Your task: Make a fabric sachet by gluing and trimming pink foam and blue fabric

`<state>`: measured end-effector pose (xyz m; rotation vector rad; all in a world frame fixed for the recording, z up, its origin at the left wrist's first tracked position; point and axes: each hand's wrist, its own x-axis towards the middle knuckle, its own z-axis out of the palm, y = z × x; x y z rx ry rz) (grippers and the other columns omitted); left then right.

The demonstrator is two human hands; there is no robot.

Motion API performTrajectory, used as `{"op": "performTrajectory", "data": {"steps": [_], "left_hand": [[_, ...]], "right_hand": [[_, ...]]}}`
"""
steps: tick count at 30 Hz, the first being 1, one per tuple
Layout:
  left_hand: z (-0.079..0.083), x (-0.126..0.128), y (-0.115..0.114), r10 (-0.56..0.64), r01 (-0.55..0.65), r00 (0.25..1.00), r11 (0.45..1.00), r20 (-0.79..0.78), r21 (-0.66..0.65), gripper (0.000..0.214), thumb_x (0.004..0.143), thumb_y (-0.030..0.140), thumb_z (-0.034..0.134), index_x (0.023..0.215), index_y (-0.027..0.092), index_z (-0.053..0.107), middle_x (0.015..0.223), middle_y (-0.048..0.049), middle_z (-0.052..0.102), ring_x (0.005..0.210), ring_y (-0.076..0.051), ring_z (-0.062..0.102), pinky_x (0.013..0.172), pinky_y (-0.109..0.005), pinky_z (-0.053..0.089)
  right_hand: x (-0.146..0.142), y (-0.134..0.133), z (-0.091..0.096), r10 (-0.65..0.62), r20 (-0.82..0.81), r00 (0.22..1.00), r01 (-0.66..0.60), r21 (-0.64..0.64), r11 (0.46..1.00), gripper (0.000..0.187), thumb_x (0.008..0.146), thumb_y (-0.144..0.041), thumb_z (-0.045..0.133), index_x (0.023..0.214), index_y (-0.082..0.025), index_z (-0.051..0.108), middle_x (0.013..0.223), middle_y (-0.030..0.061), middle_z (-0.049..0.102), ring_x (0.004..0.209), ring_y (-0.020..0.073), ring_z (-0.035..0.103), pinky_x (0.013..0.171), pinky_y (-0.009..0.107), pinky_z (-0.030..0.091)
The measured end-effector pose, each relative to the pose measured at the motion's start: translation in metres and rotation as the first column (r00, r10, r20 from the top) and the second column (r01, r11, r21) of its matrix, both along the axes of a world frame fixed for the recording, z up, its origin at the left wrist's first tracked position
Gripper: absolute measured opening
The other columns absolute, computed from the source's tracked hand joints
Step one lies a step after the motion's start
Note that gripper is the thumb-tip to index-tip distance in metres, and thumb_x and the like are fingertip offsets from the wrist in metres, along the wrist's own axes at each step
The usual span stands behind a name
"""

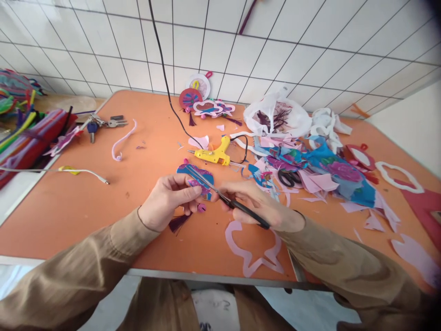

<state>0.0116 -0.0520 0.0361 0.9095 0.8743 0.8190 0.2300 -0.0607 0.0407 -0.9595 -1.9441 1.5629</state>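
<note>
My left hand pinches a small blue and purple floral craft piece between thumb and fingers, just above the table. A purple bead and a dark purple tassel hang below that hand. My right hand is closed around a slim tool with a black handle and two thin metal prongs; whether it is scissors or tweezers I cannot tell. Its prongs lie over the floral piece, pointing left. Beyond both hands, a yellow glue gun rests on its side.
A pale pink paper outline lies near the front edge. Fabric and paper scraps, black-handled scissors and a white plastic bag cover the right side. Finished ornaments lean by the wall. Keys and a white cable are left.
</note>
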Motion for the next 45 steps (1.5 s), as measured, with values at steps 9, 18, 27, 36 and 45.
{"op": "performTrajectory", "data": {"steps": [9,18,27,36,45], "left_hand": [[-0.0003,-0.0011,0.0022,-0.027,0.029,0.999,0.996,0.033,-0.079,0.034,0.057,0.037,0.086,0.064,0.011,0.065,0.054,-0.0021,0.067,0.04,-0.007,0.055,0.037,-0.015,0.04],[0.0002,-0.003,0.003,-0.037,0.04,0.999,0.993,0.03,-0.107,0.033,0.055,0.036,0.087,0.062,0.011,0.067,0.053,-0.0015,0.067,0.038,-0.007,0.055,0.035,-0.014,0.041],[0.0006,-0.0026,0.0039,-0.048,0.051,0.998,0.994,0.036,-0.099,0.032,0.057,0.036,0.086,0.063,0.01,0.067,0.053,-0.0025,0.067,0.039,-0.007,0.055,0.036,-0.014,0.042],[-0.0032,-0.0037,0.0052,-0.053,0.055,0.998,0.996,0.037,-0.063,0.027,0.061,0.032,0.083,0.063,0.012,0.065,0.054,-0.0027,0.066,0.039,-0.007,0.055,0.036,-0.015,0.04],[-0.0038,-0.0071,0.0054,-0.051,0.053,0.998,0.996,0.04,-0.065,0.031,0.06,0.035,0.083,0.061,0.012,0.062,0.051,-0.0012,0.064,0.039,-0.006,0.052,0.036,-0.014,0.038]], "right_hand": [[-0.0006,0.0008,-0.0035,0.028,-0.069,0.997,-0.037,-0.132,0.991,0.038,0.079,-0.047,0.065,0.094,-0.013,0.061,0.065,-0.0033,0.049,0.056,0.0082,0.04,0.051,0.022,0.029],[-0.0004,0.0002,-0.004,0.006,-0.06,0.998,-0.015,-0.15,0.989,0.044,0.076,-0.051,0.067,0.093,-0.011,0.065,0.063,-0.003,0.048,0.053,0.0074,0.039,0.048,0.022,0.028],[-0.0001,-0.0006,-0.0054,-0.021,-0.052,0.998,0.011,-0.187,0.982,0.03,0.076,-0.036,0.066,0.091,-0.011,0.065,0.056,-0.0055,0.045,0.047,0.0061,0.04,0.044,0.02,0.029],[-0.0012,-0.0026,-0.0039,-0.046,-0.035,0.998,0.036,-0.246,0.969,0.03,0.074,-0.038,0.064,0.088,-0.012,0.062,0.051,-0.0066,0.045,0.041,0.0055,0.038,0.041,0.021,0.028],[0.0012,-0.0032,0.003,-0.054,0.008,0.998,0.054,-0.259,0.964,0.027,0.071,-0.033,0.066,0.088,-0.012,0.062,0.052,-0.0062,0.044,0.041,0.0053,0.039,0.04,0.02,0.029]]}}
